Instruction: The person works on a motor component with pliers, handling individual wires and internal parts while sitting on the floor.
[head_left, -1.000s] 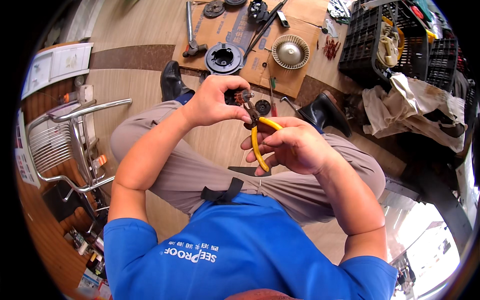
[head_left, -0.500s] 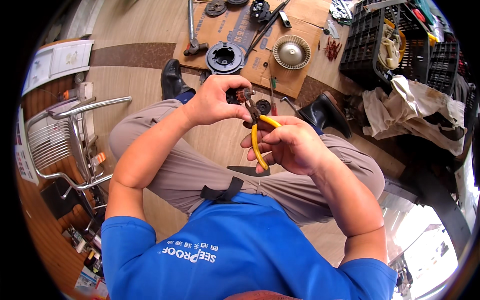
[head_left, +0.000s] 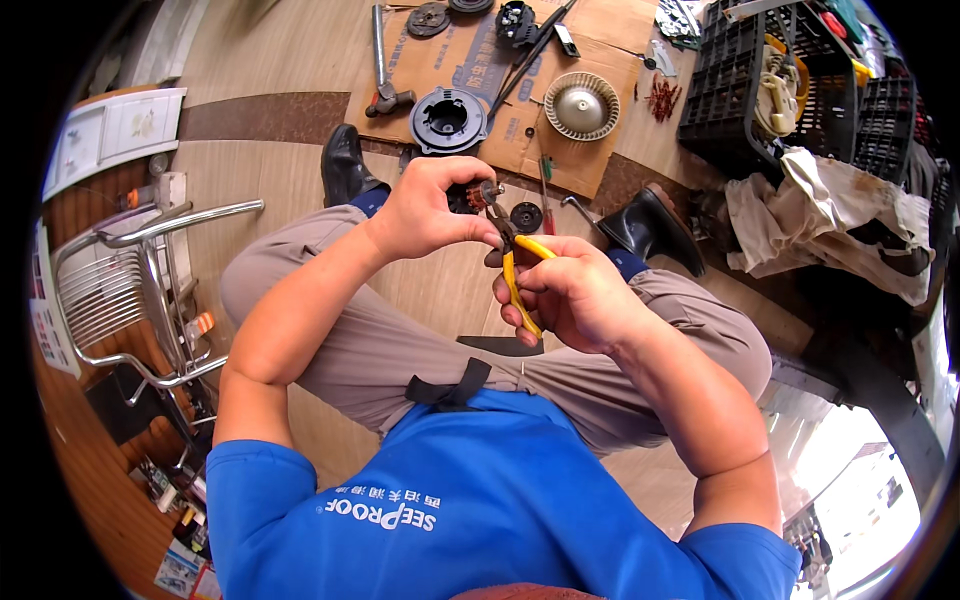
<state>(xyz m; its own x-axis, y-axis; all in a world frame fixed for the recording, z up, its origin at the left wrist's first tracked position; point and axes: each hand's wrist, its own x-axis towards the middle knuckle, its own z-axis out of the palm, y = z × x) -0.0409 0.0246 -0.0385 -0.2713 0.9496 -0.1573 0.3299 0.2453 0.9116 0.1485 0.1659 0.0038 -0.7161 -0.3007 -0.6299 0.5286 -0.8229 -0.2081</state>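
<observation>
My left hand [head_left: 432, 205] grips a small motor armature [head_left: 478, 194] with copper-coloured windings and a metal shaft pointing right; the fingers hide much of it. Just below the shaft, the dark jaws of yellow-handled pliers [head_left: 515, 282] meet the armature, beside my left thumb tip. My right hand [head_left: 580, 295] is wrapped round the pliers' handles, palm turned partly up. Beyond the pliers, a small black disc [head_left: 526, 217] lies on the floor near a screwdriver [head_left: 548, 215] and a bent metal tool [head_left: 577, 207].
Cardboard [head_left: 615, 100] holds a hammer [head_left: 388, 101], a black round housing [head_left: 425, 130], a white blower wheel [head_left: 581, 106] and other parts. Black crates [head_left: 725, 90] with cloth [head_left: 770, 230] stand right. A chrome chair [head_left: 210, 215] is left; my boots [head_left: 650, 230] flank the work.
The fingers of my right hand have closed further round the pliers' handles, which sit a little closer together. My left hand has shifted slightly down with the armature.
</observation>
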